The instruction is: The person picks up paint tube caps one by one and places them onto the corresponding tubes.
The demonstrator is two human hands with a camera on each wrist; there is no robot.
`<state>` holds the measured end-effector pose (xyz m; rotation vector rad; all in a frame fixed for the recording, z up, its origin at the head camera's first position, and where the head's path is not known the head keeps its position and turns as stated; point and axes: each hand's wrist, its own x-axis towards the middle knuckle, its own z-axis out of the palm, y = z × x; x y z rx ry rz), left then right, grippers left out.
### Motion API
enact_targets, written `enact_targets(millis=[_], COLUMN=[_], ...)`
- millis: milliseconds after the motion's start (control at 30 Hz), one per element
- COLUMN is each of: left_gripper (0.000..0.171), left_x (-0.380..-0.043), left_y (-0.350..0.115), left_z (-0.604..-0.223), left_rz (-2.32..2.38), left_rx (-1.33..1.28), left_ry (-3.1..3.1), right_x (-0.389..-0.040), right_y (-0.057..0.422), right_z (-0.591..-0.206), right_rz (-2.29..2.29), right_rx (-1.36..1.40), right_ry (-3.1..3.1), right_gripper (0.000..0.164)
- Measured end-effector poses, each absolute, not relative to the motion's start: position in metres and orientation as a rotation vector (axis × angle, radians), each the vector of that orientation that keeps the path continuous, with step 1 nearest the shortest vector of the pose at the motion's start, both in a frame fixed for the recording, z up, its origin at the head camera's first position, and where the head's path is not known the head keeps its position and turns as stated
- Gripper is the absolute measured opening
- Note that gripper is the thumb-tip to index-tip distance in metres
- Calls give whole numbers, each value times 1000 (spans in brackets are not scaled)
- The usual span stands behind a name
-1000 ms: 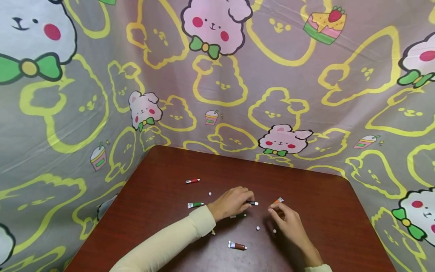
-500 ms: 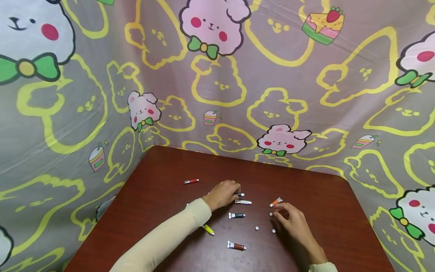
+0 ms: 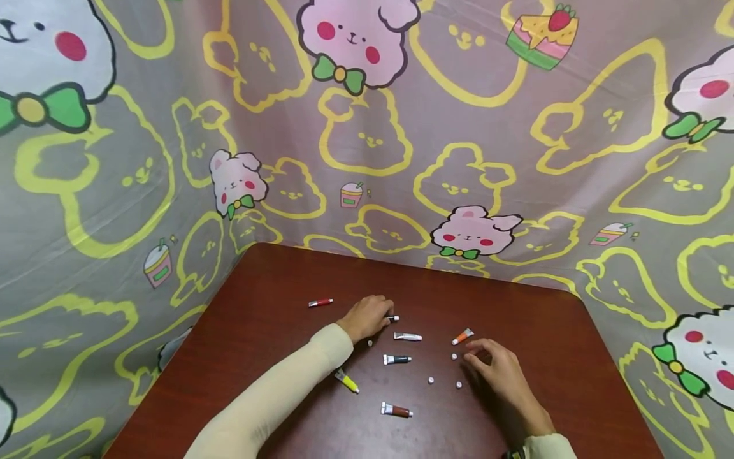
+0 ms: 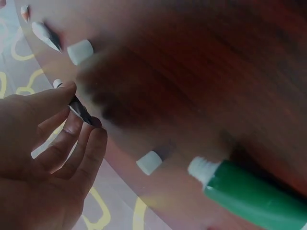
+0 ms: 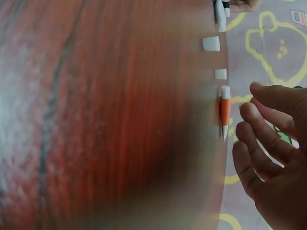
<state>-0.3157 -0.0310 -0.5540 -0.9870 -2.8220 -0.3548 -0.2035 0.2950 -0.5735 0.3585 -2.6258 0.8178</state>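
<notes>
My left hand is at the back middle of the table, pinching a small black paint tube between thumb and fingers. In the head view only the white-capped end of that tube shows past the fingers. A white paint tube lies to the right of this hand. My right hand hovers with loosely bent fingers and holds nothing. Just beyond its fingertips lie an orange paint tube and a loose white cap. A green paint tube with a bare threaded neck is hidden in the head view behind the left arm.
Dark green, yellow, brown and red paint tubes lie around the brown table. More loose caps sit near the middle, by the right hand and beside the left wrist. A patterned curtain hangs behind.
My left hand has moved left and back with the black tube, uncovering the white and dark green tubes. The right hand has drawn slightly away from the orange tube; the cap beside it now shows.
</notes>
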Motion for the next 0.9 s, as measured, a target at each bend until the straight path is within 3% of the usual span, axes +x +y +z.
enact_targets(millis=[900], left_gripper=[16], left_x=[-323], left_y=[-56], left_z=[-551], left_rz=[-484], left_rx=[-978], left_ry=[-2842], right_x=[-216], right_y=[279], right_z=[-571], right_rz=[896], right_rx=[329], right_ry=[-2913], right_gripper=[19])
